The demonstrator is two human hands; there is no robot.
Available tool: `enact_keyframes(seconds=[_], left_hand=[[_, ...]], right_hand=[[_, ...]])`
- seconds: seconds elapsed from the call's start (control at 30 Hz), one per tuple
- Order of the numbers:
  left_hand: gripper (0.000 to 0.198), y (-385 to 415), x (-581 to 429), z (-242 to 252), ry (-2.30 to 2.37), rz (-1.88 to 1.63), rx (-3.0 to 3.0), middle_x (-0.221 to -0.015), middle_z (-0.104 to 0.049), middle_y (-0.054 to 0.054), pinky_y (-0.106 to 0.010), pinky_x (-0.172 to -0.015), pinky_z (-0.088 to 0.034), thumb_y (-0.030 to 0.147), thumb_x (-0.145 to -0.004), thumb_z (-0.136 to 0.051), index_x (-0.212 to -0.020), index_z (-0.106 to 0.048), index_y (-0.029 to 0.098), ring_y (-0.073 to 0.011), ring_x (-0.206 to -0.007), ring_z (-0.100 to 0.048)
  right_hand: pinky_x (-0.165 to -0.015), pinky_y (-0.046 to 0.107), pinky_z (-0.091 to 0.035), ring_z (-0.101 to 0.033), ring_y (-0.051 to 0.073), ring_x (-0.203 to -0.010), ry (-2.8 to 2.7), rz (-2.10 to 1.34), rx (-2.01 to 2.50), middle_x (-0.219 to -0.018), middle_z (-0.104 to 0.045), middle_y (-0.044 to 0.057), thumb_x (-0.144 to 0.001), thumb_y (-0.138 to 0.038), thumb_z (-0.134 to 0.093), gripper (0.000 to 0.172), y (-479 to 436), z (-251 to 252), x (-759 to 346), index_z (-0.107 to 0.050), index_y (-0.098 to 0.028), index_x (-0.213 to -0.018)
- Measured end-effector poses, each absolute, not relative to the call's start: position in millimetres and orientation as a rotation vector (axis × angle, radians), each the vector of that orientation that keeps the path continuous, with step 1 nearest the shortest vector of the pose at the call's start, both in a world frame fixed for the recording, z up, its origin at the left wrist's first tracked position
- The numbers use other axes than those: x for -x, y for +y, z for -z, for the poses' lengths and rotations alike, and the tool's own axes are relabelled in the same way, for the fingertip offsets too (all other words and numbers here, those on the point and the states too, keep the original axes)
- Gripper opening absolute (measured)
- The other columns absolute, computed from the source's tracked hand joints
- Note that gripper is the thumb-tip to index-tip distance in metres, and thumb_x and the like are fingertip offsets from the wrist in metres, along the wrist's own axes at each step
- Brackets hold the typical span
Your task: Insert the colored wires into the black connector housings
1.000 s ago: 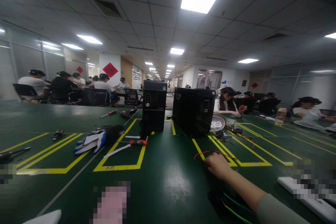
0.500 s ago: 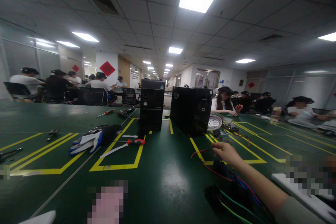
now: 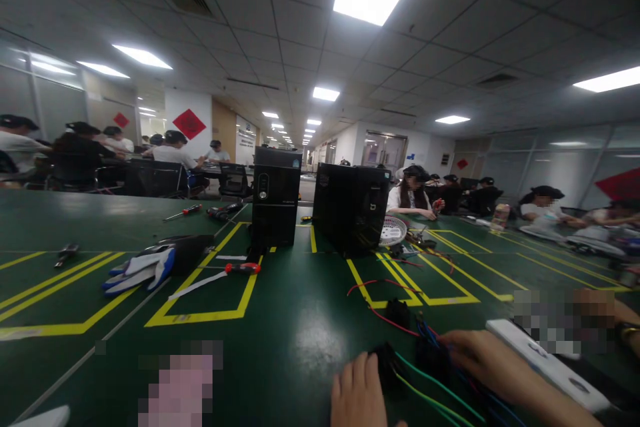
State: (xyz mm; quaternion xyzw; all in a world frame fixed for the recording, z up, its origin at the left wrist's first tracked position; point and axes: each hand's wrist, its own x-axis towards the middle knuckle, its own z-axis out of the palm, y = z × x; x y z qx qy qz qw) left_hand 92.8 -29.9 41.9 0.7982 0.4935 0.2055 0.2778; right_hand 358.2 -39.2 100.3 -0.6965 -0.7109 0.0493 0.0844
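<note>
My left hand is low in the middle of the view. Its fingers stretch forward, the thumb is apart, and nothing shows in its grasp. Just right of it lies a black-sleeved bunch of wires, from which green wires and a yellow-green one run toward me. My right hand reaches in from the right, its fingers bent onto a dark bundle of blue wires, fingertips partly hidden. A loose red wire curves across the green table ahead of the bundle.
Two black computer cases stand ahead. A red-handled screwdriver, work gloves and a white basket lie around them. At right is a long white object, with another person's hand beyond. A pixelated pink thing is lower left.
My right hand has let go of the red wire and come back down to the wire bundle. My left hand has entered at the bottom. The view has shifted right.
</note>
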Motion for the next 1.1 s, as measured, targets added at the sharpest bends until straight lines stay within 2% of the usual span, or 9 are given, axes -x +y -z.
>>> enact_keyframes(seconds=[0.1,0.2,0.33,0.47,0.57,0.7,0.9,1.0,1.1], left_hand=[[0.089,-17,-110,-44,1.259,-0.623,-2.175,-0.149,-0.032,-0.01,-0.053,-0.113,-0.014,0.04,-0.064,-0.071,-0.141,-0.035,0.015,-0.0352,-0.135,-0.025],[0.091,-9,-123,-31,1.236,-0.712,-2.162,-0.15,-0.03,-0.009,-0.051,-0.113,-0.011,0.044,-0.065,-0.07,-0.142,-0.032,0.017,-0.0328,-0.136,-0.022],[0.076,-3,-125,-16,1.248,-0.805,-2.155,-0.133,-0.051,-0.008,-0.041,-0.108,-0.024,0.037,-0.067,-0.068,-0.135,-0.042,0.017,-0.0282,-0.121,-0.041],[0.052,-4,-103,-23,1.228,-0.798,-2.184,-0.119,-0.059,-0.003,-0.039,-0.101,-0.029,0.027,-0.065,-0.064,-0.117,-0.055,0.024,-0.0253,-0.112,-0.047],[0.05,-8,-75,-36,1.253,-0.651,-2.21,-0.114,-0.062,-0.004,-0.047,-0.103,-0.027,0.027,-0.058,-0.066,-0.108,-0.059,0.024,-0.0303,-0.12,-0.043],[0.058,-16,-40,-47,1.329,-0.367,-2.228,-0.125,-0.058,-0.006,-0.055,-0.105,-0.023,0.026,-0.056,-0.067,-0.113,-0.058,0.025,-0.0341,-0.13,-0.035],[0.04,-17,-15,-42,1.355,-0.267,-2.293,-0.118,-0.062,-0.007,-0.045,-0.094,-0.039,0.025,-0.071,-0.06,-0.111,-0.064,0.03,-0.0302,-0.116,-0.051],[0.04,-14,-11,-38,1.336,-0.264,-2.286,-0.116,-0.063,-0.005,-0.043,-0.094,-0.039,0.022,-0.074,-0.057,-0.111,-0.064,0.031,-0.0284,-0.114,-0.052],[0.043,-13,-9,-34,1.311,-0.278,-2.284,-0.118,-0.063,-0.006,-0.047,-0.096,-0.037,0.024,-0.073,-0.058,-0.115,-0.062,0.03,-0.0298,-0.115,-0.051]], right_hand=[[-0.085,0.038,-0.048,-0.065,0.027,-0.098,-2.126,-0.083,2.067,-0.106,-0.073,0.006,-0.085,-0.027,-0.045,0.033,-45,-88,-365,-0.071,-0.025,-0.106],[-0.084,0.037,-0.049,-0.065,0.025,-0.096,-2.167,-0.074,2.011,-0.103,-0.073,0.007,-0.086,-0.025,-0.043,0.034,-48,-85,-365,-0.07,-0.024,-0.106],[-0.08,0.037,-0.05,-0.066,0.025,-0.092,-2.2,-0.034,2.022,-0.098,-0.073,0.008,-0.086,-0.021,-0.04,0.036,-52,-89,-355,-0.071,-0.025,-0.103],[-0.077,0.035,-0.05,-0.067,0.025,-0.088,-2.241,0.04,2.028,-0.092,-0.072,0.007,-0.088,-0.021,-0.037,0.037,-55,-92,-349,-0.071,-0.028,-0.101],[-0.077,0.036,-0.05,-0.066,0.026,-0.091,-2.241,0.104,2.059,-0.096,-0.072,0.008,-0.088,-0.02,-0.038,0.037,-57,-92,-349,-0.07,-0.029,-0.104],[-0.077,0.038,-0.051,-0.067,0.027,-0.09,-2.276,0.121,2.091,-0.095,-0.072,0.009,-0.089,-0.02,-0.035,0.039,-58,-92,-345,-0.071,-0.027,-0.103],[-0.077,0.043,-0.051,-0.067,0.03,-0.089,-2.295,0.13,2.231,-0.094,-0.072,0.011,-0.086,-0.011,-0.033,0.042,-54,-90,-332,-0.07,-0.022,-0.105],[-0.078,0.042,-0.052,-0.067,0.029,-0.092,-2.216,0.102,2.294,-0.101,-0.071,0.015,-0.087,-0.012,-0.034,0.043,-55,-86,-329,-0.059,-0.017,-0.123],[-0.079,0.041,-0.052,-0.067,0.028,-0.094,-2.177,0.084,2.322,-0.104,-0.071,0.013,-0.088,-0.015,-0.036,0.04,-56,-87,-327,-0.061,-0.021,-0.119]])
